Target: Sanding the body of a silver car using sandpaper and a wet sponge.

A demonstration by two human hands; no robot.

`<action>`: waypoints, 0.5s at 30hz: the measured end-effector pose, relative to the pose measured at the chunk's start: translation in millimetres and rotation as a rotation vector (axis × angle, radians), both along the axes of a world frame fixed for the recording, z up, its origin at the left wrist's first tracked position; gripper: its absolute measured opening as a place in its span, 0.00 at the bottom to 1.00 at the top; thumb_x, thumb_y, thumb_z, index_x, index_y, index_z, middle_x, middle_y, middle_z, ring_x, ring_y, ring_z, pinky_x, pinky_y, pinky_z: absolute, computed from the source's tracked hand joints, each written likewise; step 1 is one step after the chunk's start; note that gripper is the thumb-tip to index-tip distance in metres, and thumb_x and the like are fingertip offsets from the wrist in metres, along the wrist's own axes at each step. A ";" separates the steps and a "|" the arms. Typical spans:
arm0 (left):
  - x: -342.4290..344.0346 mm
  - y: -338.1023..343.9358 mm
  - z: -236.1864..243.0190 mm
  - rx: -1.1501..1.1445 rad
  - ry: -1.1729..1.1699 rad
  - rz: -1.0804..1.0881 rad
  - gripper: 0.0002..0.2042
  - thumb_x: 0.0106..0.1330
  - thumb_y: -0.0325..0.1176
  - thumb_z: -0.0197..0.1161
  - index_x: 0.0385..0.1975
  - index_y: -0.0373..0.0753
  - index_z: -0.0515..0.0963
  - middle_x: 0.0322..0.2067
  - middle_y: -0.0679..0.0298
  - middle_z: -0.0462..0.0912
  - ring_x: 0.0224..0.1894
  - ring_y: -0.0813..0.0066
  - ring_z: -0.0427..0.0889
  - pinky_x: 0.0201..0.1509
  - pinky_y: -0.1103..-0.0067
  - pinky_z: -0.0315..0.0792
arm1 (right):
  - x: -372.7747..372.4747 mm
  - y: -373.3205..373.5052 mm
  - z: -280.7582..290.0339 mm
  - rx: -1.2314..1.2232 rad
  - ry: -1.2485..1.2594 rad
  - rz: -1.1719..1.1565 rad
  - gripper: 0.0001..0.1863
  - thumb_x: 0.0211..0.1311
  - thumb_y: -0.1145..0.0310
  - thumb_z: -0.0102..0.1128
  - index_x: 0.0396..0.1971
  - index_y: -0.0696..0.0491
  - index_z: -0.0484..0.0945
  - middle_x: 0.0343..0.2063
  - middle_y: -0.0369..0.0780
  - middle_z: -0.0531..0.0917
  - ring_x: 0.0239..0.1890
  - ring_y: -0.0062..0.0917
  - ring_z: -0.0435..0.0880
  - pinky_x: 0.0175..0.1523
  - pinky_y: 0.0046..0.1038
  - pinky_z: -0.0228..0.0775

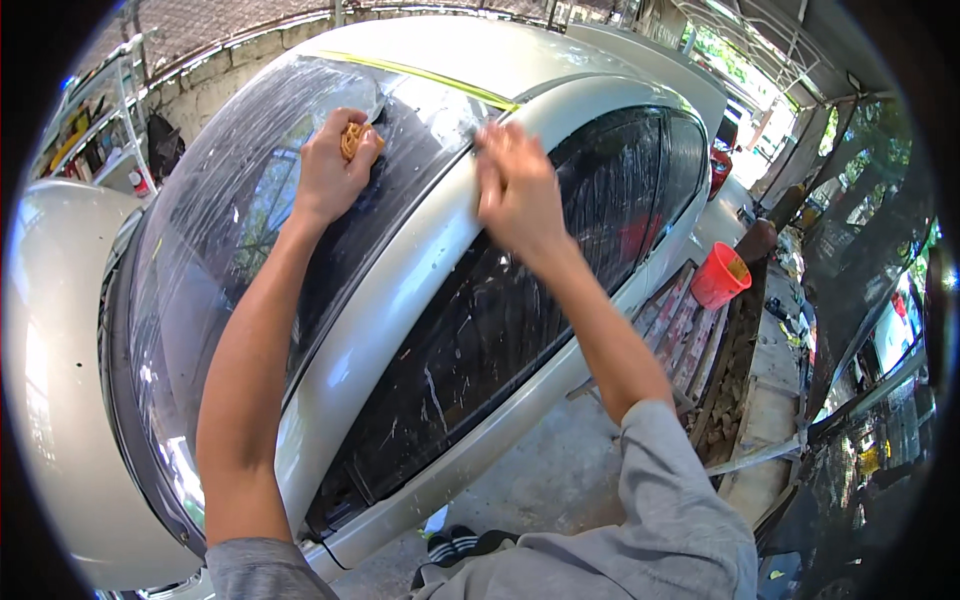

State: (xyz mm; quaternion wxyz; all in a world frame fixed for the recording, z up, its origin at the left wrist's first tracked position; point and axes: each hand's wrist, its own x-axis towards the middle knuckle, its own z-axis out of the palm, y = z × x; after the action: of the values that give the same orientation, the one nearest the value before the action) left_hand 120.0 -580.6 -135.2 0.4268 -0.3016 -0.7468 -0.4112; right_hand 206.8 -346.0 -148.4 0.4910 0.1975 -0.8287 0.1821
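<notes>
My left hand (334, 172) is closed around a crumpled orange-brown pad (353, 141) over the streaked windshield (210, 230). My right hand (518, 190), smeared by motion, has curled fingers at the windshield's edge beside the pearl-white pillar (380, 320); what it holds, if anything, I cannot make out. A strip of yellow-green tape (420, 74) runs along the top of the windshield, just beyond both hands.
The car's dark side windows (600, 190) lie right of the pillar. A red bucket (716, 280) stands on a stained wooden bench (668, 330) beside the car. Dark netting (850, 200) hangs at the right; a metal rack (105, 130) stands at the upper left.
</notes>
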 end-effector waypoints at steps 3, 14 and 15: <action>2.7 -2.4 -3.4 0.008 -0.064 -0.030 0.12 0.66 0.35 0.61 0.44 0.36 0.76 0.32 0.49 0.84 0.37 0.53 0.85 0.43 0.68 0.77 | 12.4 9.6 -5.4 0.071 0.042 0.059 0.17 0.65 0.67 0.56 0.50 0.60 0.81 0.54 0.50 0.81 0.63 0.44 0.74 0.70 0.47 0.57; 10.4 3.2 1.7 -0.032 -0.224 0.003 0.19 0.60 0.42 0.72 0.44 0.37 0.76 0.34 0.50 0.83 0.36 0.54 0.83 0.42 0.67 0.76 | -33.6 28.4 15.3 -0.034 0.125 -0.125 0.14 0.65 0.67 0.55 0.44 0.59 0.83 0.45 0.51 0.84 0.51 0.47 0.81 0.58 0.41 0.73; 5.3 -1.5 0.2 -0.046 -0.148 0.026 0.19 0.60 0.42 0.72 0.44 0.36 0.76 0.35 0.50 0.82 0.38 0.53 0.82 0.44 0.66 0.76 | -13.2 11.9 -0.4 0.007 0.204 -0.009 0.15 0.66 0.65 0.54 0.44 0.58 0.83 0.46 0.53 0.83 0.52 0.48 0.81 0.59 0.41 0.73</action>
State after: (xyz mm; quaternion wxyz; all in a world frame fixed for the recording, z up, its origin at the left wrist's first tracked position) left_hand 125.3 -582.1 -135.0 0.3685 -0.2704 -0.7894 -0.4098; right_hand 193.6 -334.0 -148.8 0.5731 0.2129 -0.7758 0.1558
